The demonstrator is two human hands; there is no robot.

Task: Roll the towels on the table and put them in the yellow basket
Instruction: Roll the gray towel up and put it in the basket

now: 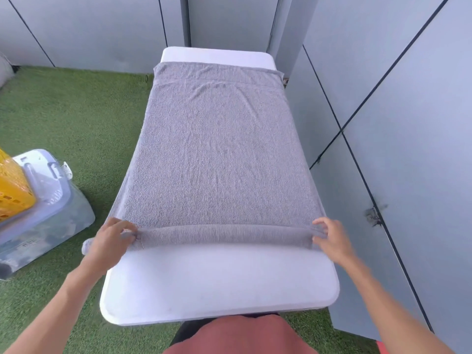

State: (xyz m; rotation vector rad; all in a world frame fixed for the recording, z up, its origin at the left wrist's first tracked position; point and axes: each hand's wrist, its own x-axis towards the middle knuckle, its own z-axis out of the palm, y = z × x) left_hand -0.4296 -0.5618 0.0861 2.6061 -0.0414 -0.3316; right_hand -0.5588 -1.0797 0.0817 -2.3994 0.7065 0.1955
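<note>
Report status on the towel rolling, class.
Left hand and right hand grip the roll's ends. Grey towel barely rolled, mostly flat on white table. Nothing in the way.

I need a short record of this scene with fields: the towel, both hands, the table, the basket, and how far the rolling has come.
towel: grey towel spread flat along the white table, near edge rolled into a thin roll
left hand: left hand grips the roll's left end
right hand: right hand grips the roll's right end
basket: yellow basket at the left edge of view, sitting on a clear plastic bin on the green turf
progress: only the first turns are rolled; most of the towel lies flat
</note>
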